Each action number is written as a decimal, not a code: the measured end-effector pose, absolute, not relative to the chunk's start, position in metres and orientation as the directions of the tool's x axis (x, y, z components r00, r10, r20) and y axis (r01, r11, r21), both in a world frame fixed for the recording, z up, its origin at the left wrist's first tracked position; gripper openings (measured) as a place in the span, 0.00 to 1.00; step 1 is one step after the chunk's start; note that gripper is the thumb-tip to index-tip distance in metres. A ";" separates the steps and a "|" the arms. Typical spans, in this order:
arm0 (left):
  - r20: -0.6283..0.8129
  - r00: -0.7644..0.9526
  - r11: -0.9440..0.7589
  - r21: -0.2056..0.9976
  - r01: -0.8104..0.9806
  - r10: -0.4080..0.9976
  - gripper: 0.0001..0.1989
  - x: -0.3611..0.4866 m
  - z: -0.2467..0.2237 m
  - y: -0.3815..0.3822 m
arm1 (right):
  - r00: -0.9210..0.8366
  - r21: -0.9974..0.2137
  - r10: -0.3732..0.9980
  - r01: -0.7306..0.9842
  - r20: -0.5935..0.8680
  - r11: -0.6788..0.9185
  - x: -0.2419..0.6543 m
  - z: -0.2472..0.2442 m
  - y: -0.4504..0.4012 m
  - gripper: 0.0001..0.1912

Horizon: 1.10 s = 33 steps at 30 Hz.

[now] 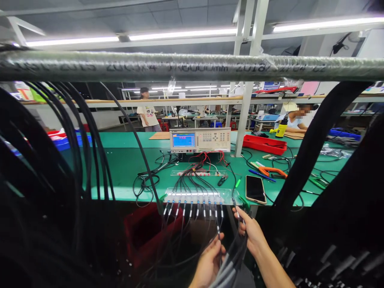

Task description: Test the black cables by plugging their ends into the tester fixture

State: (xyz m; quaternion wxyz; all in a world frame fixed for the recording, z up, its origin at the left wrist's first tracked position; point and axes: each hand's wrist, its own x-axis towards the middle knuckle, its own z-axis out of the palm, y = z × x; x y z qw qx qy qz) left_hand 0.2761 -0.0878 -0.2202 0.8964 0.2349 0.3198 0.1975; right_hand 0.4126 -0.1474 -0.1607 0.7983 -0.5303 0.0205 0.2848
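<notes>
My right hand (251, 231) is closed around a black cable with a white label, just under the right end of the clear test fixture (196, 197). A bundle of black cables (232, 260) hangs below that hand. To the left and lower, my left hand (211, 256) pinches a black cable under the fixture's right part. Several black cables (191, 210) with blue ends and white labels are plugged along the fixture's front edge. Thin wires run from its back to a bench tester (200, 140) with a lit blue screen.
On the green bench (120, 160) lie a phone (255, 189), an orange-handled tool (273, 172) and a red tray (264, 145). A metal bar (192, 67) crosses above, with black cables (87, 132) hanging at both sides. Two people are farther back.
</notes>
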 end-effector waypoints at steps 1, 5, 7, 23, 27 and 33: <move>-0.477 0.724 0.813 0.547 -0.199 0.498 0.12 0.272 -0.215 -0.088 | 0.840 -0.840 0.425 -0.472 -0.336 0.267 0.409 -0.161 -0.150 0.23; -0.467 0.755 0.816 0.557 -0.153 0.460 0.22 0.258 -0.203 -0.090 | 0.852 -0.864 0.396 -0.451 -0.342 0.225 0.393 -0.165 -0.165 0.26; -0.465 0.764 0.816 0.561 -0.138 0.448 0.23 0.254 -0.199 -0.092 | 0.863 -0.875 0.380 -0.432 -0.332 0.217 0.389 -0.167 -0.170 0.29; -0.488 0.762 0.841 0.524 -0.135 0.426 0.09 0.269 -0.180 -0.085 | 0.871 -0.857 0.378 -0.430 -0.313 0.283 0.412 -0.157 -0.146 0.24; -0.518 0.746 0.852 0.508 -0.125 0.418 0.11 0.270 -0.176 -0.087 | 0.872 -0.859 0.379 -0.429 -0.312 0.280 0.412 -0.157 -0.146 0.23; -0.530 0.739 0.860 0.494 -0.130 0.416 0.16 0.272 -0.171 -0.088 | 0.879 -0.863 0.368 -0.418 -0.305 0.283 0.414 -0.159 -0.144 0.24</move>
